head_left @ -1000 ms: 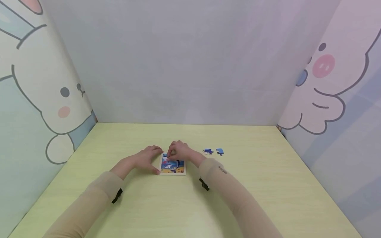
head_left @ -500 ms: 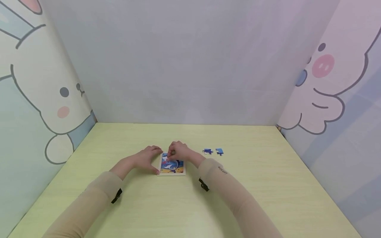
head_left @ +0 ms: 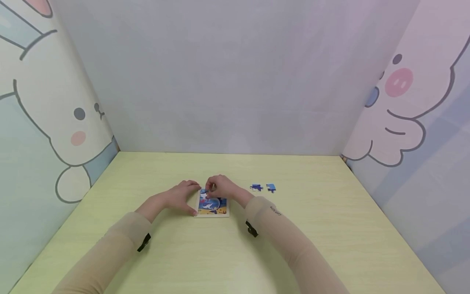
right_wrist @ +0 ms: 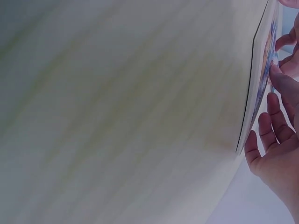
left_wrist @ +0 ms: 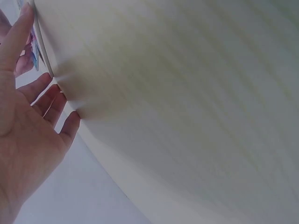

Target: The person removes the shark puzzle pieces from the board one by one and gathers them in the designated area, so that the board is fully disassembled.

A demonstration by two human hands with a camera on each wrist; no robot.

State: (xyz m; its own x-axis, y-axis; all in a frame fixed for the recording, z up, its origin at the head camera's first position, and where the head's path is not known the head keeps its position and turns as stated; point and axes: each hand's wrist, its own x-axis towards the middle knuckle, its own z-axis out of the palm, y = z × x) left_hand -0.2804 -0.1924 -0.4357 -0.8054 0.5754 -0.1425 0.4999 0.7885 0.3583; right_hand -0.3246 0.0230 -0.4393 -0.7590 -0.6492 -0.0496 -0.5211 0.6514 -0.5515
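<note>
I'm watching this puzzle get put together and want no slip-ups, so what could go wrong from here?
1. The right hand works a piece at the far edge of the puzzle board; uneven pressure might tip or shift the board, though the left hand braces its left edge.
2. The two loose puzzle pieces lie beside the right forearm; a sweep of the sleeve could knock them away.

small print on right sleeve [head_left: 274, 210] (unreadable), no legible text

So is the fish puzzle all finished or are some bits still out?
Not finished. Two blue pieces lie out on the table, right of the puzzle board; the right hand pinches another over the board.
</note>
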